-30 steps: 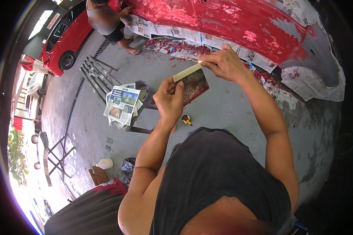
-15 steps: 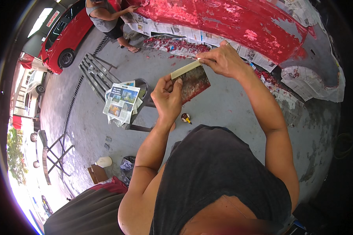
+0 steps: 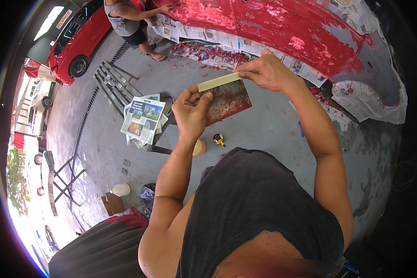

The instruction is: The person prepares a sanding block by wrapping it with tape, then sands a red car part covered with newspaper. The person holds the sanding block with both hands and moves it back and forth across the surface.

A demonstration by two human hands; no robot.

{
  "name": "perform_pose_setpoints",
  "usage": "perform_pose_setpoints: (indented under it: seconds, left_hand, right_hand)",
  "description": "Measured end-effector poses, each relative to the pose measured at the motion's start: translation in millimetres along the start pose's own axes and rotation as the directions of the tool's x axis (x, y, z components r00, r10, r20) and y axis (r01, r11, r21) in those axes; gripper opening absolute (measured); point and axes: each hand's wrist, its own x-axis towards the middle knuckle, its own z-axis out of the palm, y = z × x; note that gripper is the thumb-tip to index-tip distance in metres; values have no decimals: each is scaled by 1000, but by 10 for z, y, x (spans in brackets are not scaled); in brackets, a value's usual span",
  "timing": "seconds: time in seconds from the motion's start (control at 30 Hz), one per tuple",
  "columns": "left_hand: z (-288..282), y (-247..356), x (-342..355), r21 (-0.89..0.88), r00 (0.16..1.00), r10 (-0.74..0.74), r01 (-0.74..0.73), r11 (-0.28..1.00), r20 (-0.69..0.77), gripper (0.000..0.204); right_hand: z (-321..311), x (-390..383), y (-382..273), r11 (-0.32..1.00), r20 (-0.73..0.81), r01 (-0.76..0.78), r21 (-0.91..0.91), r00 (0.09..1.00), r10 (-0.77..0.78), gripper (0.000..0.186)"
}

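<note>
In my left hand [image 3: 190, 109] is a flat rectangular piece [image 3: 228, 99] with a grimy, red-stained surface, my thumb on its left part. A pale cream tape-like strip [image 3: 217, 81] runs along its top edge. The fingers of my right hand [image 3: 268, 73] are pinched on the strip's right end. Just below the piece, a small dark container with a yellow part [image 3: 219, 139] stands on the floor, near a round beige object [image 3: 199, 147] partly hidden by my left arm.
A metal bench [image 3: 107, 83] holds loose newspapers [image 3: 143, 120]. A person [image 3: 125, 21] stands by a red panel with peeling paint [image 3: 292, 32], masked with newspaper. A red car [image 3: 72, 44], a folding stand [image 3: 67, 178], a jug [image 3: 120, 190] and a cardboard box [image 3: 113, 204] are leftward.
My hands and the piece have shifted left, with more of its stained face showing. The other person's upper body has straightened a little, arm still reaching to the red panel.
</note>
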Motion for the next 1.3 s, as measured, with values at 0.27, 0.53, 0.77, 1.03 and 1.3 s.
perform_pose_setpoints:
  seconds: [0.27, 0.53, 0.77, 1.03, 1.3]
  left_hand:
    - [45, -17, -17, 11, 999, -21, 22, 1000, -28, 26]
    - [98, 39, -57, 2, 998, -42, 42, 999, -41, 27]
    - [113, 59, -61, 4, 999, -23, 23, 1000, -42, 27]
    - [-18, 14, 16, -212, 996, -31, 47, 976, 80, 31]
    - [-248, -129, 250, -203, 952, -119, 180, 963, 281, 20]
  right_hand:
    - [-91, -54, -37, 999, 29, -16, -35, 999, 17, 31]
    - [-85, -68, 2, 999, -38, -36, -8, 999, 35, 32]
    - [-89, -60, -11, 999, -41, -17, 37, 999, 19, 32]
    - [-187, -33, 49, 950, 68, -25, 311, 998, 3, 27]
    - [-274, -36, 126, 718, 252, -174, 674, 968, -2, 28]
